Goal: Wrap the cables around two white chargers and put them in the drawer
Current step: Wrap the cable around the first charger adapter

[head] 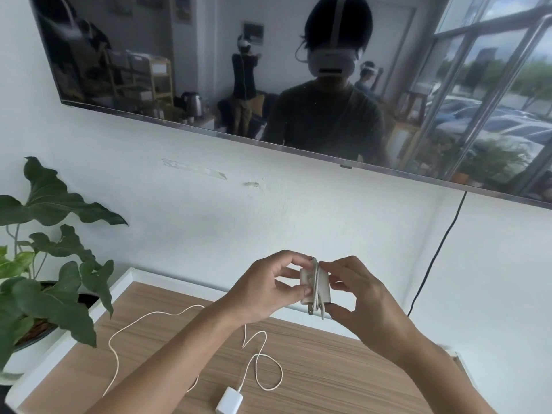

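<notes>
Above the wooden cabinet top (328, 369) I hold one white charger (310, 286) with its cable wound round its body and its prongs pointing down. My left hand (263, 289) pinches its left side between thumb and fingers. My right hand (361, 297) pinches the right side and the wound cable. A second white charger (229, 401) lies on the wood near the front, and its white cable (179, 313) trails loose in loops across the top. No drawer is in view.
A potted green plant (50, 288) stands at the left end of the cabinet. A wall-mounted dark screen (119, 55) hangs above, with a black cord (439, 252) running down the wall at the right.
</notes>
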